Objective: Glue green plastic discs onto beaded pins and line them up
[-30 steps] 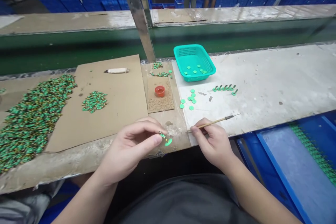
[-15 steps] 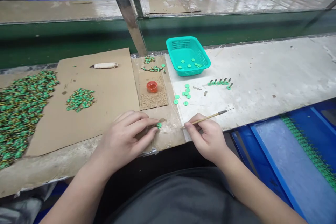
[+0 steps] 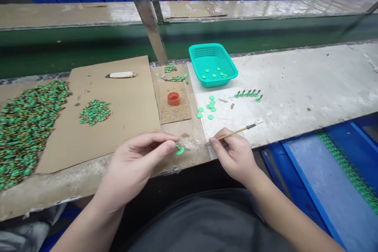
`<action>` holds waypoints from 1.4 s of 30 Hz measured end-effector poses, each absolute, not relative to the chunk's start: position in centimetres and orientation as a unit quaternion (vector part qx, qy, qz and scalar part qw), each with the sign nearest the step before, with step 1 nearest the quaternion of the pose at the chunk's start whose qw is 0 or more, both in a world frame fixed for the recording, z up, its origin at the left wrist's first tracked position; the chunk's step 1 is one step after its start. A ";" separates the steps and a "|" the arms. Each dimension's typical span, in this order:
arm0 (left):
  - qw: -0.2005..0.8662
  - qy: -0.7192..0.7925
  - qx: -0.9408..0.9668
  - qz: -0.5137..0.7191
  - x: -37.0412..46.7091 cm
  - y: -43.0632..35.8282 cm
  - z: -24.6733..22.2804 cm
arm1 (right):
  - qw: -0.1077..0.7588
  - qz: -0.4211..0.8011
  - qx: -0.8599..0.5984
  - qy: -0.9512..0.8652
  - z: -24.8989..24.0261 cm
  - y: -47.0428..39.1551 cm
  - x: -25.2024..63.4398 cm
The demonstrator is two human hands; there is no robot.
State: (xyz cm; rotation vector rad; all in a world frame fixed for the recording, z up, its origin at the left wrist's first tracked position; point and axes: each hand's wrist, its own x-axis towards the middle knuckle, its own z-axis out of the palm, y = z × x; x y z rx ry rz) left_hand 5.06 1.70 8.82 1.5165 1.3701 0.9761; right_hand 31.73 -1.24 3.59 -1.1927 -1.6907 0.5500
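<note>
My left hand is near the front edge of the bench, thumb and forefinger drawn together at a small green disc. A tiny green-and-dark part stands on that disc, partly covered by the fingertips. In my right hand is a thin wooden-handled tool with a dark band and a needle-like tip, pointing right and away from the disc. Beyond the hands, a red cup sits on a cardboard piece. Loose green discs lie right of it, and several discs with upright parts stand farther right.
A turquoise basket holding green discs stands at the back. Cardboard on the left bears a small pile of green-and-gold parts and a white-wrapped pointed tool. A large heap is farther left; blue trays are below right.
My left hand has tilted up, opening the gap between palm and thumb, and the disc at its fingertips shows more fully and slightly nearer me. My right hand stays almost still.
</note>
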 end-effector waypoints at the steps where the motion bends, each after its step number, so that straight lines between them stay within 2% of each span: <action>1: 0.442 0.536 0.597 0.401 5.0 1.6 9.3 | 0.479 0.227 -0.490 -0.692 3.6 -1.3 31.7; 9: 0.580 0.451 0.510 0.448 6.1 0.8 11.0 | 0.483 0.228 -0.483 -0.694 3.5 -1.3 31.7; 13: 0.595 0.447 0.495 0.449 6.7 0.9 11.3 | 0.494 0.227 -0.471 -0.695 3.5 -1.3 31.7; 24: 0.468 0.490 0.628 0.383 7.9 1.2 12.6 | 0.505 0.269 -0.461 -0.678 3.9 -7.0 34.4; 33: 0.437 0.494 0.685 0.310 11.8 1.7 14.3 | 0.516 0.306 -0.500 -0.624 2.4 -10.2 37.0; 39: 0.310 0.470 0.788 0.249 18.0 6.7 13.4 | 0.529 0.368 -0.521 -0.559 2.7 -10.2 38.9; 42: 0.287 0.446 0.817 0.226 22.7 10.2 12.7 | 0.540 0.370 -0.530 -0.539 2.5 -10.4 40.0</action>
